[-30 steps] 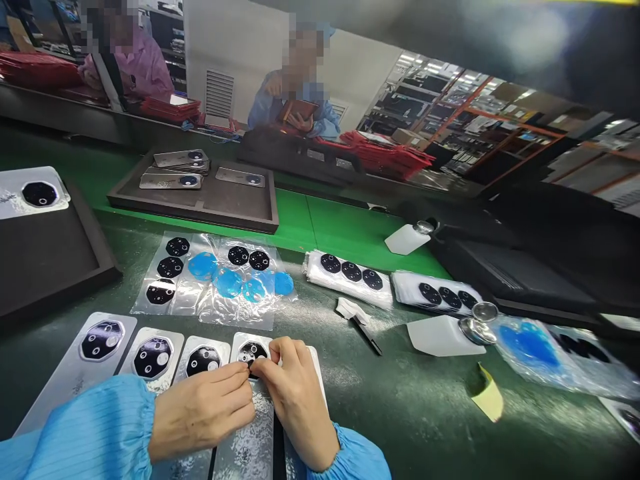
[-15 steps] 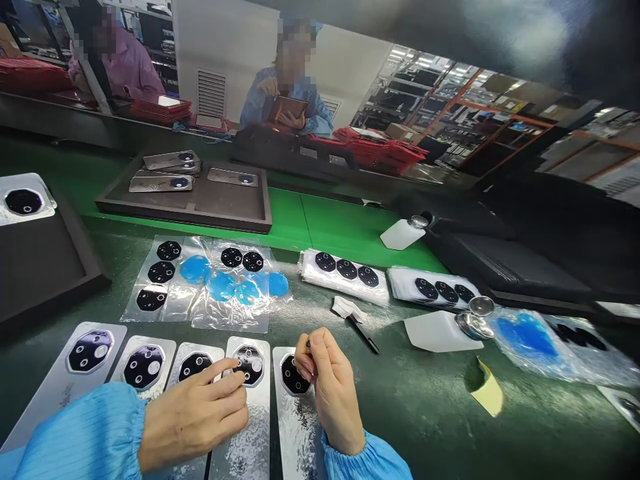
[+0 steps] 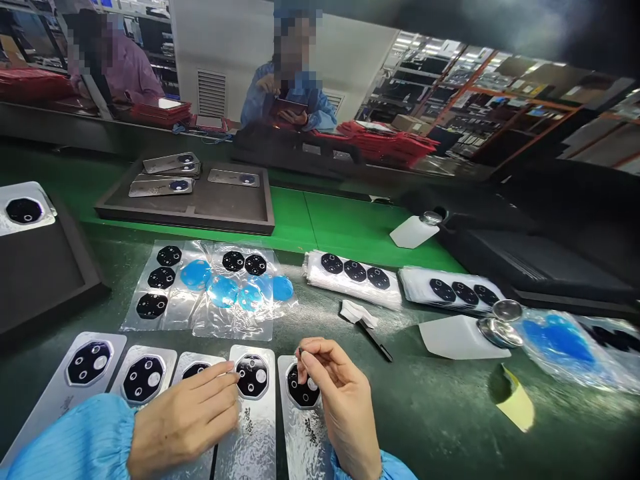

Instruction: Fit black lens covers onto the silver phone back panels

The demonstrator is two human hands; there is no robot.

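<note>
Several silvery panels with black octagonal discs lie in a row along the near side. My left hand (image 3: 187, 413) is spread palm down over the third panel (image 3: 193, 363), its fingertips at the disc edge of the fourth panel (image 3: 253, 427). Above the rightmost panel (image 3: 303, 437), my right hand (image 3: 337, 393) is pinched, thumb and forefinger together on a tiny dark thing I cannot make out. Part of that panel's black disc (image 3: 301, 397) shows beneath the fingers. Dark characters mark the fourth and rightmost panels.
Clear sheets with black discs (image 3: 161, 278) and blue film (image 3: 223, 291) lie behind the panels. Film stacks (image 3: 355, 287), a black tool (image 3: 377, 341), a white bottle (image 3: 450, 337) and a yellow piece (image 3: 517, 402) lie rightward. A dark tray (image 3: 225, 217) stands behind; people sit beyond.
The view has shifted slightly, so most table items appear lower or further right. My left hand has drawn back a little from the fourth panel's disc. My right hand remains pinched, its other fingers looser.
</note>
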